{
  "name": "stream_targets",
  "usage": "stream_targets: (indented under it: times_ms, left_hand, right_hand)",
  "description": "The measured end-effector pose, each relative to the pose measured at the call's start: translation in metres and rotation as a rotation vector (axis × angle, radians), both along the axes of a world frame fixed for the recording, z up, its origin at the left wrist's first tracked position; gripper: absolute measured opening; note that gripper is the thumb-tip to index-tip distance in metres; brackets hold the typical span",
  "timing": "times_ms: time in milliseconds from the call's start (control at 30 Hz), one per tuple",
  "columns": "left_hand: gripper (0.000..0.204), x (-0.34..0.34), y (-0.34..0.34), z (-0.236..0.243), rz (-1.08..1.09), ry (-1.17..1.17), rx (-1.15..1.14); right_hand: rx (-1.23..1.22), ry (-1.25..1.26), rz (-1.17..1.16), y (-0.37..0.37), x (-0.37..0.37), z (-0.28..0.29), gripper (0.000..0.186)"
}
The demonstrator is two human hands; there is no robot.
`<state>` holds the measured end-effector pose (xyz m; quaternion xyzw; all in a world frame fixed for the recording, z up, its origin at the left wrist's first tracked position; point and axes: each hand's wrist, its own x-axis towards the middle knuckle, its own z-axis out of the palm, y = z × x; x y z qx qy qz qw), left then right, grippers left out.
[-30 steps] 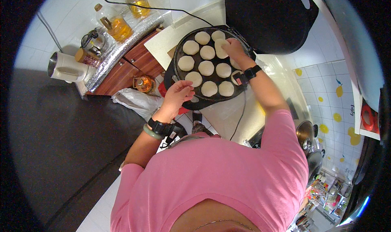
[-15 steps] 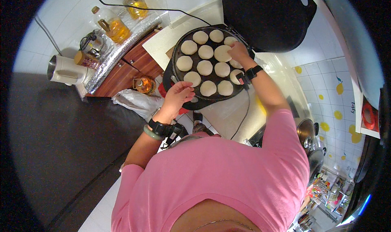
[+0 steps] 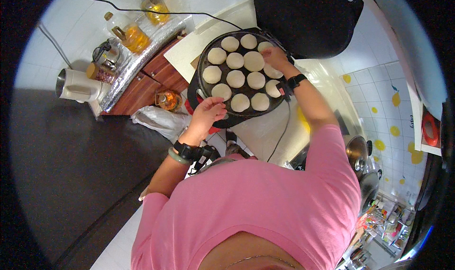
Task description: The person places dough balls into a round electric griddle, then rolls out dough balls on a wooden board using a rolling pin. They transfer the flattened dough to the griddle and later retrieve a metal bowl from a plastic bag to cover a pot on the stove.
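A round black electric griddle (image 3: 224, 120) with its lid raised holds several pale, flat dough rounds (image 3: 236, 79). Over its right side, my right hand (image 3: 276, 59) reaches down among the rounds. Its fingers point left, by the edge of a larger dough round (image 3: 254, 61), and partly cover the rounds behind and below them; I see nothing gripped. At the griddle's near left rim hovers my left hand (image 3: 208, 116), fingers loosely bent and apart, holding nothing. Its fingertips are close to the lower-left dough round (image 3: 221, 92).
The raised black lid (image 3: 308, 21) stands behind the griddle. A black cord (image 3: 280, 139) hangs over the pale counter (image 3: 258, 137) near my right forearm. Oil bottles (image 3: 135, 38) and a white jug-like appliance (image 3: 76, 85) stand at the left. Lidded pots (image 3: 356, 154) are at the right.
The larger dough round has shifted slightly left, away from my right fingers. My left hand stays nearly in place. The whole view has shifted a little.
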<state>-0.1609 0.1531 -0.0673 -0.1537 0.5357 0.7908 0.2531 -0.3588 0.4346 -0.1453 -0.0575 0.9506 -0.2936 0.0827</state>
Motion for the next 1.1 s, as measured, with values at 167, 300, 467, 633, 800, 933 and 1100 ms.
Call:
stream_targets:
  times_ms: [167, 300, 467, 633, 800, 933, 1100]
  left_hand:
    - [0.017, 0.001, 0.003, 0.000, -0.009, 0.008, 0.015]
    - [0.017, 0.002, 0.003, -0.002, 0.001, 0.010, 0.005]
    - [0.017, 0.003, 0.003, -0.002, 0.011, 0.002, -0.012]
    - [0.017, 0.004, 0.004, -0.003, -0.007, -0.011, 0.010]
    - [0.017, 0.004, 0.004, -0.005, -0.008, 0.007, 0.010]
    - [0.017, 0.003, 0.004, -0.006, -0.025, 0.004, 0.012]
    - [0.018, 0.005, -0.002, -0.006, 0.012, 0.013, 0.002]
  right_hand:
    - [0.113, 0.089, 0.006, 0.001, 0.007, 0.013, 0.019]
    - [0.259, 0.110, 0.023, 0.008, 0.015, 0.035, 0.018]
    - [0.281, 0.114, 0.336, 0.021, 0.028, 0.037, 0.020]
    - [0.288, 0.229, 0.334, 0.023, 0.031, 0.028, 0.022]
    - [0.273, 0.145, 0.247, 0.008, 0.026, 0.030, 0.030]
    - [0.346, 0.162, 0.251, -0.011, 0.030, 0.033, 0.036]
    - [0.455, 0.104, 0.258, -0.021, 0.029, 0.037, 0.038]
